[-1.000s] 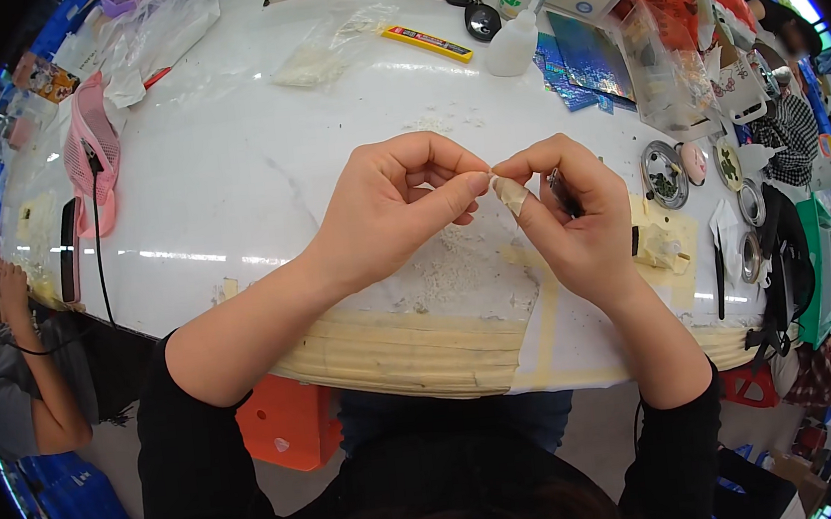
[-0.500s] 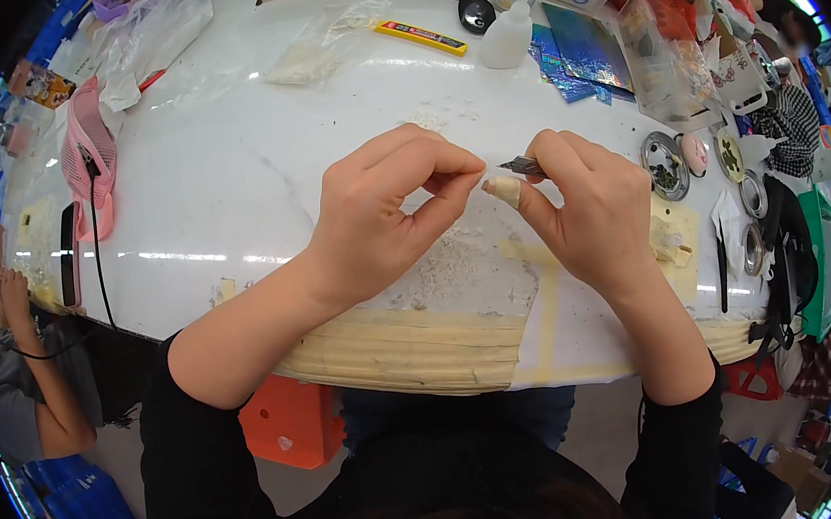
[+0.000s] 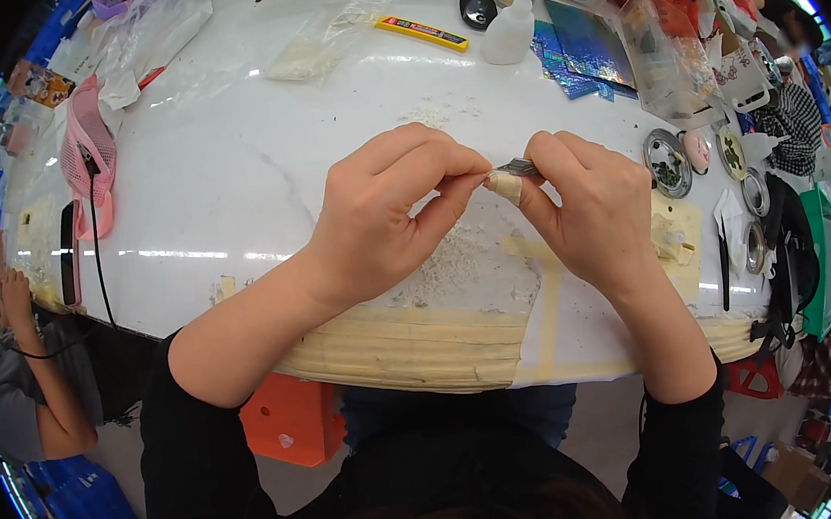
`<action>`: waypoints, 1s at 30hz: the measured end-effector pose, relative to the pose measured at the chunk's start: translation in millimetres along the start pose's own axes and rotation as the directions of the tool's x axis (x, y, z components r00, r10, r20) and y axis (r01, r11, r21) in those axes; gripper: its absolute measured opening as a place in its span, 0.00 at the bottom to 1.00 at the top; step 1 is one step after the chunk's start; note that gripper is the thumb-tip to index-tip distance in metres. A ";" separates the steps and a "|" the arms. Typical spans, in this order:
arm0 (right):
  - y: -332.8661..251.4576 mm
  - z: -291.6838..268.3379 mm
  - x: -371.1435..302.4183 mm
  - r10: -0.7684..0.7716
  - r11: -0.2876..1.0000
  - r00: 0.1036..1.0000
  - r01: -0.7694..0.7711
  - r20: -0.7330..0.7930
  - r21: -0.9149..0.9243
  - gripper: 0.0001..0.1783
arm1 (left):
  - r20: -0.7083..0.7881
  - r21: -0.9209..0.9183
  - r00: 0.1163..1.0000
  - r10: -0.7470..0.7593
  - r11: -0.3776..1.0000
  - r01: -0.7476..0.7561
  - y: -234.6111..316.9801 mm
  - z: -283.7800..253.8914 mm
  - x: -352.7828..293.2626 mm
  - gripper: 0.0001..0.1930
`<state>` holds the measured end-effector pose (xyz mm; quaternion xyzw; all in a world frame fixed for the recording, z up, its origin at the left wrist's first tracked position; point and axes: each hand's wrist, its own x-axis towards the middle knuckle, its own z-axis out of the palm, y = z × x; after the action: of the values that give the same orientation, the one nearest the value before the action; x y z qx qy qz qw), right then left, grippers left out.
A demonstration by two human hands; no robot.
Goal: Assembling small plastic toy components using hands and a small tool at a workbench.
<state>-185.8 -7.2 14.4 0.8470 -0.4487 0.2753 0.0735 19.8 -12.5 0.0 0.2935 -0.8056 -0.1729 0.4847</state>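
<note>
Head view: the right hand (image 3: 586, 208) is curled, its index finger and thumb closed on a small flat metal tool (image 3: 519, 166), which juts from this grip toward the left hand, just above the thumb's tip. Pale tape (image 3: 505, 186) wraps the end of that thumb. The left hand (image 3: 376, 208) has thumb and forefinger brought together in a pinch, pointing at the tool's tip; whatever sits between them is too small to make out, and whether the tool touches it cannot be told. Both hands are raised above the white surface (image 3: 208, 179), their fingertips nearly meeting. Below the fingertips, pale crumbs (image 3: 451, 261) are scattered. Beyond the hands lie a yellow case (image 3: 422, 34), a clear plastic bag (image 3: 316, 54) and a white squeeze bottle (image 3: 510, 35). To the right of the right hand, a round metal dish (image 3: 650, 159) holds dark green bits, and a yellowish pad (image 3: 669, 207) lies just beside the wrist.
</note>
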 end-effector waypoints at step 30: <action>1.1 -0.9 0.2 -0.015 1.000 1.000 0.015 -0.019 0.003 0.13 | 0.021 -0.046 0.999 -0.034 0.998 0.035 0.3 -0.3 1.0 0.08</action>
<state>-187.0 -7.7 15.1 0.8479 -0.4411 0.2833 0.0787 19.7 -12.9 1.0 0.2942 -0.8011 -0.2028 0.4802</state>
